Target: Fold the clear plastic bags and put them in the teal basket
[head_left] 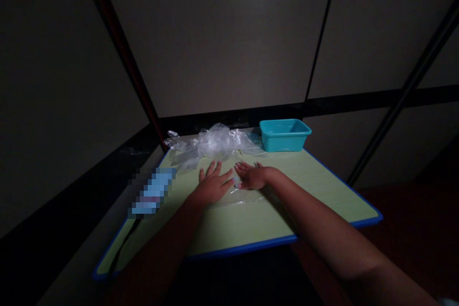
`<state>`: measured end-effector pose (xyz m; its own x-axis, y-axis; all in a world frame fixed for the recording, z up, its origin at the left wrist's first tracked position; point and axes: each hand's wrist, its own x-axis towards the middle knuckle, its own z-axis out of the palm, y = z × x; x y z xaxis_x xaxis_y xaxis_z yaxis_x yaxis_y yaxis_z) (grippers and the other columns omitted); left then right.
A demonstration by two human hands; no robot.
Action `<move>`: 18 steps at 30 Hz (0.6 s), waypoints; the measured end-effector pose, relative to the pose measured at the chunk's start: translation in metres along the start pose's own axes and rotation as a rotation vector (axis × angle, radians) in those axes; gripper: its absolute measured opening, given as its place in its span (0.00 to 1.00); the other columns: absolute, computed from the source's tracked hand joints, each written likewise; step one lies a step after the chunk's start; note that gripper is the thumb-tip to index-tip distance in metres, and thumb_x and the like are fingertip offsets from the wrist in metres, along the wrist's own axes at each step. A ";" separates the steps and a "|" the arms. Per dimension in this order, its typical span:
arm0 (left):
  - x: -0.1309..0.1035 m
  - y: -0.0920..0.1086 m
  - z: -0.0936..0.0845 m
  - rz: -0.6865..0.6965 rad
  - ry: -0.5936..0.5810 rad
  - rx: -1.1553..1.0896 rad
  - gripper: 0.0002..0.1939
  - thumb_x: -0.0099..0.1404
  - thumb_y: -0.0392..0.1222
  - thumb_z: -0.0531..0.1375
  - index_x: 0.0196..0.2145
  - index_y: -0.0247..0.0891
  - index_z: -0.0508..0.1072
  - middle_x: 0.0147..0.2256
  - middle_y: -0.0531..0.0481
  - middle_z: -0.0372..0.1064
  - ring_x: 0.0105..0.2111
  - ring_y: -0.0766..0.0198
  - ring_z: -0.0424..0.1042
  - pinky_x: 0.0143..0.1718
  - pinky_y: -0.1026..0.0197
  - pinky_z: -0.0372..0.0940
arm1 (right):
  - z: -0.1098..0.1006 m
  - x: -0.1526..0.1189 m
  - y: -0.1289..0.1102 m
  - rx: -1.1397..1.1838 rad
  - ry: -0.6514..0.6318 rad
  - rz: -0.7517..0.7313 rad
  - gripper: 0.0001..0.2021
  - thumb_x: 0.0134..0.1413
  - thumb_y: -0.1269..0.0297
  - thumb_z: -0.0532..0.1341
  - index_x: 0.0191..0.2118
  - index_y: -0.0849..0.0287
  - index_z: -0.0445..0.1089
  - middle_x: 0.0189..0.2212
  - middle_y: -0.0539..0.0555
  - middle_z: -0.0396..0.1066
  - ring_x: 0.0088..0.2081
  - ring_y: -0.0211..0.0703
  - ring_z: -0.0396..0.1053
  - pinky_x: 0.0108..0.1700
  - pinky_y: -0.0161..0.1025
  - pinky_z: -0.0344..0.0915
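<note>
A clear plastic bag (233,197) lies flat on the table under both my hands. My left hand (212,186) presses on it with the fingers spread. Close beside it, my right hand (253,177) rests on the same plastic, fingers stretched out and pointing left and away from me. The fingertips of the two hands nearly meet. Just beyond them sits a crumpled heap of clear plastic bags (218,141) along the table's far edge.
The light green table (322,196) has a blue rim. A turquoise plastic basin (285,141) stands at the back right. At the left edge is a pixelated bluish object (154,193) with a dark strap or cord. Wall panels rise behind the table.
</note>
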<state>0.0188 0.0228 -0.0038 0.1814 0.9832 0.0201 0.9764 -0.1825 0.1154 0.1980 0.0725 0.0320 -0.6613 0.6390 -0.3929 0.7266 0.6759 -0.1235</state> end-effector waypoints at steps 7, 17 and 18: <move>-0.003 -0.011 -0.001 -0.068 -0.012 0.013 0.28 0.65 0.62 0.40 0.61 0.56 0.52 0.65 0.46 0.35 0.64 0.49 0.27 0.56 0.33 0.33 | 0.000 0.000 0.002 0.018 0.008 -0.007 0.40 0.56 0.44 0.48 0.66 0.58 0.28 0.66 0.57 0.23 0.65 0.54 0.23 0.58 0.67 0.31; -0.005 -0.014 -0.001 -0.106 -0.057 0.018 0.31 0.65 0.63 0.40 0.62 0.53 0.48 0.65 0.45 0.34 0.64 0.49 0.26 0.57 0.34 0.35 | -0.004 -0.003 0.007 0.090 0.047 -0.002 0.41 0.56 0.43 0.47 0.66 0.59 0.27 0.66 0.56 0.25 0.65 0.53 0.25 0.60 0.64 0.35; -0.005 -0.014 0.000 -0.105 -0.058 0.019 0.31 0.65 0.63 0.40 0.62 0.53 0.48 0.65 0.45 0.33 0.64 0.49 0.26 0.57 0.34 0.35 | -0.005 -0.004 0.007 0.095 0.060 0.006 0.40 0.56 0.43 0.46 0.66 0.58 0.27 0.66 0.56 0.25 0.65 0.53 0.26 0.60 0.63 0.35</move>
<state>0.0042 0.0199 -0.0051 0.0843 0.9952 -0.0490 0.9923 -0.0793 0.0954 0.2049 0.0770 0.0372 -0.6652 0.6656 -0.3385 0.7427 0.6364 -0.2082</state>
